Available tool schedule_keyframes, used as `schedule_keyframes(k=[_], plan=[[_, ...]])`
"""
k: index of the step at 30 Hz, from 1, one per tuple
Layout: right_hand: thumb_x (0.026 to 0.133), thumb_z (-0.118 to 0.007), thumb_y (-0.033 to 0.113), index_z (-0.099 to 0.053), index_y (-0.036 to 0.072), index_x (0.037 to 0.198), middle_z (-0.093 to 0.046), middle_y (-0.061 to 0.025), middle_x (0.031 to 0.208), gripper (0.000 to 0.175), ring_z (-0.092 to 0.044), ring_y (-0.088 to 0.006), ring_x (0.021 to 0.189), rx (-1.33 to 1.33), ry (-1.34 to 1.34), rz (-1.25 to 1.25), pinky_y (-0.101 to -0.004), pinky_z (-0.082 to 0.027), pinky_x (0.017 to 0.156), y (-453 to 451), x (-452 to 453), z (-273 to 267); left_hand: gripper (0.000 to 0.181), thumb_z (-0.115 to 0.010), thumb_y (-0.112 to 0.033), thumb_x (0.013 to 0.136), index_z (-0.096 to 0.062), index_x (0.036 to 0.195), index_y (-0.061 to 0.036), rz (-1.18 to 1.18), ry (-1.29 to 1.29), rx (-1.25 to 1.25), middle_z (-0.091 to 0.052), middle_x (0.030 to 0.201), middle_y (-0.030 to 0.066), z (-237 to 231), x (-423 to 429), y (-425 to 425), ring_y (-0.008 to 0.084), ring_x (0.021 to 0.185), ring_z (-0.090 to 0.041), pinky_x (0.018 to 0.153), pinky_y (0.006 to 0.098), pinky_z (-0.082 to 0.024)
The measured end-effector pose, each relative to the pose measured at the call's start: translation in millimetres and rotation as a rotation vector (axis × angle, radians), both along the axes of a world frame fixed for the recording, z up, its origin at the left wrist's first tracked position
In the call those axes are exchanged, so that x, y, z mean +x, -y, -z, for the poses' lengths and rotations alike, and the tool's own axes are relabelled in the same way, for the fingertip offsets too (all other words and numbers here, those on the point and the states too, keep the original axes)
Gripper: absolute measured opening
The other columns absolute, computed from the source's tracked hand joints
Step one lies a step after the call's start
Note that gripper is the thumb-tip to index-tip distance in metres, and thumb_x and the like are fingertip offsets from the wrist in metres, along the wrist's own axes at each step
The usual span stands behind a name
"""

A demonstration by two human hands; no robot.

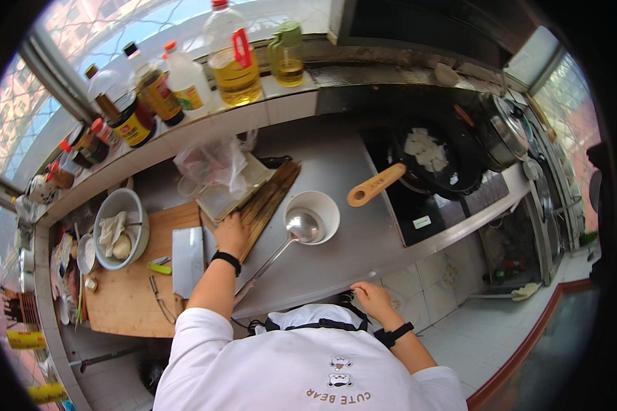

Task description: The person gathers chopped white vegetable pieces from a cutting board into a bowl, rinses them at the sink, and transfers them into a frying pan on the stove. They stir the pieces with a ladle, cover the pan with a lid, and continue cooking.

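My left hand (231, 235) reaches over the counter, its fingers at the near end of a shallow tray (213, 201) and a weathered wooden board (269, 206). Whether it grips either one is hidden by the hand. To its right stands a white bowl (330, 216) with a metal ladle (302, 226) resting in it, the handle slanting towards me. A cleaver (187, 259) lies left of my wrist on a wooden cutting board (128, 303). My right hand (373, 300) is at the counter's front edge, fingers curled, with nothing visible in it.
A black wok (452, 180) with white pieces (425, 149) sits on the cooktop (416, 205), its wooden handle (376, 185) pointing towards the counter. A grey basin (143, 241) and a green peeler (159, 268) are on the cutting board. Oil (234, 77) and sauce bottles line the ledge.
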State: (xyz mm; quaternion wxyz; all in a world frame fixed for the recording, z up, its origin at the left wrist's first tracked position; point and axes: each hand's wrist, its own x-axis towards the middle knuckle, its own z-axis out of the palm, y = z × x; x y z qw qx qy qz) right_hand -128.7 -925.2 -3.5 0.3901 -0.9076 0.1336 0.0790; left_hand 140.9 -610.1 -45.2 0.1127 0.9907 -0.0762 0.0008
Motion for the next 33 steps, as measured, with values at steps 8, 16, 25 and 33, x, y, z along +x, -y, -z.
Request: schedule_keyframes(k=[8, 16, 25, 33], plan=[[0.092, -0.051, 0.025, -0.067, 0.012, 0.100, -0.069, -0.0086, 0.099, 0.022, -0.064, -0.0311, 0.092, 0.025, 0.028, -0.037, -0.0402, -0.051, 0.076, 24.0, 20.3, -15.0, 0.052, -0.067, -0.032, 0.081, -0.054, 0.125, -0.0069, 0.009, 0.151, -0.185, -0.050, 0.128, 0.0182, -26.2, -39.3, 22.2, 0.0376, 0.120, -0.045, 0.100, 0.0485, -0.037], [0.092, -0.053, 0.021, -0.067, 0.010, 0.100, -0.069, -0.0104, 0.091, 0.020, -0.065, -0.0302, 0.081, 0.190, 0.121, -0.175, -0.0379, -0.051, 0.070, 55.8, 64.0, -77.9, 0.044, -0.066, -0.017, 0.085, -0.054, 0.125, -0.0033, 0.291, 0.086, -0.613, -0.054, 0.126, 0.0179, -125.7, -71.8, 96.7, 0.0353, 0.116, -0.051, 0.099, 0.0407, -0.041], [0.084, -0.059, 0.003, -0.067, -0.001, 0.081, -0.066, -0.0158, 0.087, 0.010, -0.061, -0.0291, 0.068, 1.101, 0.863, -0.633, -0.0362, -0.052, 0.056, 129.3, 41.6, -280.3, 0.049, -0.066, -0.020, 0.087, -0.051, 0.131, -0.0026, 0.336, 0.016, -0.759, -0.060, 0.112, 0.0134, -177.6, -74.2, 209.8, 0.0263, 0.096, -0.060, 0.089, 0.0358, -0.047], [0.090, -0.060, 0.009, -0.068, 0.011, 0.095, -0.066, -0.0114, 0.112, 0.009, -0.062, -0.0232, 0.095, 1.365, 0.634, -0.860, -0.0312, -0.050, 0.083, 189.2, 18.5, -353.1, 0.032, -0.067, -0.007, 0.086, -0.061, 0.118, -0.0027, 0.263, 0.047, -0.727, -0.059, 0.098, 0.0079, -172.0, -68.7, 236.5, 0.0151, 0.078, -0.059, 0.068, 0.0256, -0.050]])
